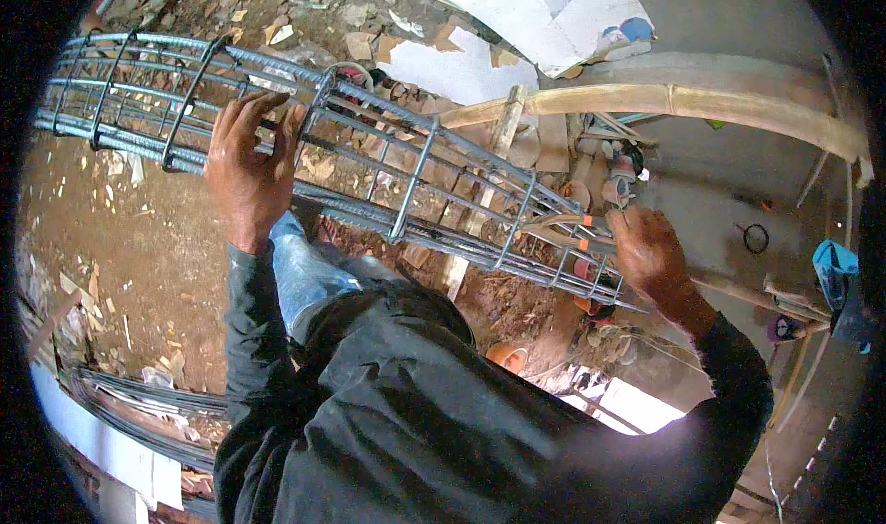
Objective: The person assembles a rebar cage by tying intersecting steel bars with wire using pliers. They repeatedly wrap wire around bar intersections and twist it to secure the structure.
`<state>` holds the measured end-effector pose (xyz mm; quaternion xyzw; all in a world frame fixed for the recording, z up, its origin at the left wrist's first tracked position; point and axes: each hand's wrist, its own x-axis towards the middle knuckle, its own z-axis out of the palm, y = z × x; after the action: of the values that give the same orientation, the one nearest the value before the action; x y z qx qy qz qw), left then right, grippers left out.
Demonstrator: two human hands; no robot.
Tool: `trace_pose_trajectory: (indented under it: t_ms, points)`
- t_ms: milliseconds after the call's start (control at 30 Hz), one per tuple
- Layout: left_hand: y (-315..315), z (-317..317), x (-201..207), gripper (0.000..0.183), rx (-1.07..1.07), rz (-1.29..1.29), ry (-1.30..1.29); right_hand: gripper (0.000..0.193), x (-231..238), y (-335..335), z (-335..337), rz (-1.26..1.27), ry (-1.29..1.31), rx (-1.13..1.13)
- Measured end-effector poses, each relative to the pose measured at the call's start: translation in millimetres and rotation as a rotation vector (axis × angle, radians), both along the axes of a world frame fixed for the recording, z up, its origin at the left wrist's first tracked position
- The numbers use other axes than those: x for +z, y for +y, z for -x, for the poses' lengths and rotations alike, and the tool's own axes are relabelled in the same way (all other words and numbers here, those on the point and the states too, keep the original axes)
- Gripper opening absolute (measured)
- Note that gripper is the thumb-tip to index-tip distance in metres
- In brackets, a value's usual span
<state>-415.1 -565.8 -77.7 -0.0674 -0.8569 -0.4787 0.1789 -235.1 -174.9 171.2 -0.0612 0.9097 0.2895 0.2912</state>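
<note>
A long steel rebar cage (420,178) stretches across in front of me, its lengthwise bars ringed by square stirrups. My left hand (247,159) is on its left part, fingers curled over the bars beside a stirrup. At the cage's right end, my right hand (651,252) is closed around a pincer-like tool (558,231). Two brown handles with orange bands stick out leftward from that fist, over the cage's end bars. My fingers hide the rest of the tool.
A curved bamboo pole (683,99) and a wooden strip (498,145) lie beyond and beneath the cage. White broken boards (461,67) and rubble cover the far ground. Bundled dark rods (148,399) lie lower left. A blue plastic bag (833,264) hangs at right.
</note>
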Motion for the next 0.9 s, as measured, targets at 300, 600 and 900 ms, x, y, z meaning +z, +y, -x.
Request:
trace_pose_trajectory:
  t_ms: [300,600,900]
  points:
    - [-0.4,-0.4,-6.2,0.019,0.033,-0.053,0.008,0.023,-3.4,35.6,-3.0,0.4,-0.132,-0.054]
    - [-1.6,1.6,-8.1,0.02,0.052,0.001,0.058,0.038,4.1,33.8,32.9,0.57,-0.663,-1.222]
    - [0.8,-0.5,-6.9,0.02,0.047,-0.04,0.026,0.078,5.5,10.5,10.5,0.769,-0.43,-1.04]
